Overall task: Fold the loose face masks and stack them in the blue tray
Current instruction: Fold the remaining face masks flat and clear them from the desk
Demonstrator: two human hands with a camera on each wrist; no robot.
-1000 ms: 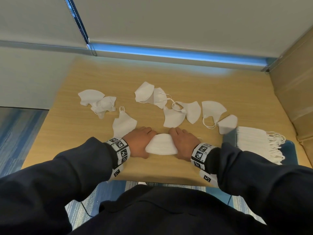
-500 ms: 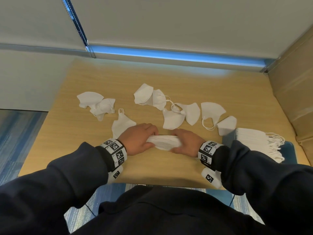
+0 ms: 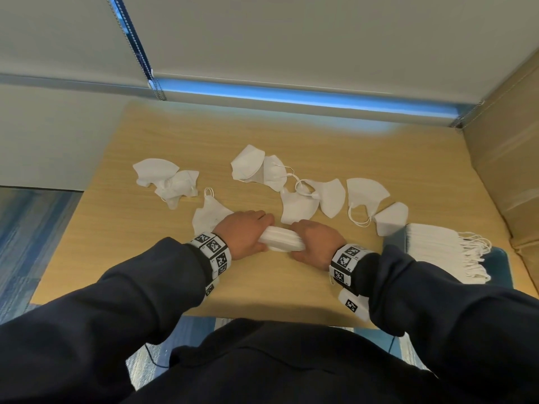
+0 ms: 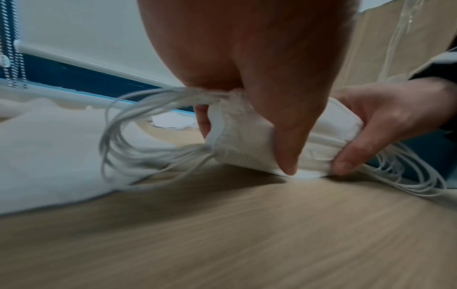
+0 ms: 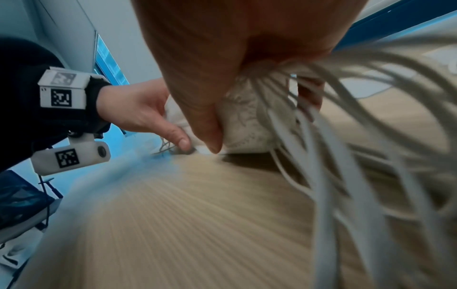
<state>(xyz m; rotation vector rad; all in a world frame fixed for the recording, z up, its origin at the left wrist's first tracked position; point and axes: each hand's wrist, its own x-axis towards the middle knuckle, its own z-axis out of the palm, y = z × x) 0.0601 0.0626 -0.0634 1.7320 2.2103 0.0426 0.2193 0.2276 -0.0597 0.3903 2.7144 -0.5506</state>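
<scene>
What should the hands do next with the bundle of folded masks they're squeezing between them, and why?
Probably carry the bundle of folded masks right and set it on the stack in the blue tray. The left hand and right hand grip its ends, edges look squared, and it stands on the table.

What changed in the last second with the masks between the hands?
The bundle of masks, which lay flat under both palms, has been gathered up on edge; the left hand and right hand now grip its ends, and it touches the table along its lower edge. The loose masks, the tray and its stack stayed put.
</scene>
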